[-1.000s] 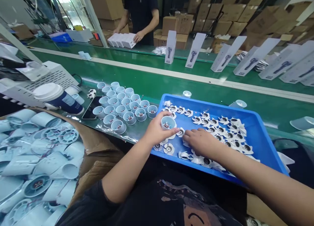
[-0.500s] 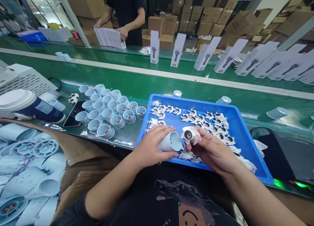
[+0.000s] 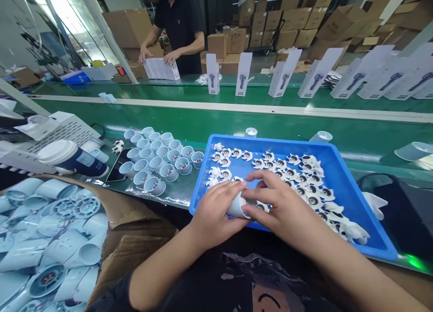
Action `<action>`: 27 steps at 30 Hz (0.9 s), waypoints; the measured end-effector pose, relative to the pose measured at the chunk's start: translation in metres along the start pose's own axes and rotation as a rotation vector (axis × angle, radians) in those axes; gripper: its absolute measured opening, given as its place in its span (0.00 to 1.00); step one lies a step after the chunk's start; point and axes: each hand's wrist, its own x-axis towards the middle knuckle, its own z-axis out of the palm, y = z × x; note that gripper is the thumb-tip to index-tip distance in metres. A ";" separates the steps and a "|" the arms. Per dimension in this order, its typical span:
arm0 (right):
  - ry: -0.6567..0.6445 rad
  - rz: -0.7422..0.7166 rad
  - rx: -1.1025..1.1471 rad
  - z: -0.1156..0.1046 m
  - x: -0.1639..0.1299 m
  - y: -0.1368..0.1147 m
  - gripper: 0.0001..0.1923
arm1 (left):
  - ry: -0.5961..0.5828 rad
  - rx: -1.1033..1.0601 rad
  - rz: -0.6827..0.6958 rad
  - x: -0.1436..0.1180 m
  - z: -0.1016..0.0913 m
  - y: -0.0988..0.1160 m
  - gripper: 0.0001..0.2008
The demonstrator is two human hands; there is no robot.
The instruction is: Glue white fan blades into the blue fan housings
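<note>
My left hand (image 3: 214, 209) is closed around a light blue cylindrical housing (image 3: 236, 207), whose mouth faces right. At that mouth, my right hand (image 3: 279, 198) has its fingers bent and thumb close to the rim. No white fan impeller shows in the right fingers now; whatever they hold is hidden by the fingers and housing. Both hands are over the near edge of a blue tray (image 3: 343, 181), in which many white impellers (image 3: 313, 200) lie in loose rows.
Left of the tray stand rows of blue housings (image 3: 157, 163), beside a phone (image 3: 118, 165) and lidded cup (image 3: 72, 157). A carton (image 3: 135, 212) of housings is at near left. Across the green conveyor (image 3: 189, 118), a person (image 3: 179, 27) handles white boxes (image 3: 161, 69).
My right hand has brought the impeller left to the housing's mouth, and the impeller is out of sight. The housing has turned, its mouth now mostly covered. The camera view has shifted slightly.
</note>
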 end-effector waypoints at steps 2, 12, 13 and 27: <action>-0.025 0.006 0.045 -0.006 -0.005 0.004 0.05 | -0.052 -0.026 -0.022 0.000 0.002 -0.005 0.27; 0.046 -0.082 -0.170 -0.007 -0.023 0.005 0.18 | -0.036 -0.060 -0.085 0.005 0.007 -0.015 0.30; 0.108 -0.087 -0.175 -0.007 -0.024 0.005 0.10 | -0.036 -0.055 -0.098 0.005 0.007 -0.015 0.29; 0.409 -0.019 -0.247 -0.034 -0.088 0.054 0.13 | -0.026 0.287 -0.651 0.100 -0.036 -0.097 0.32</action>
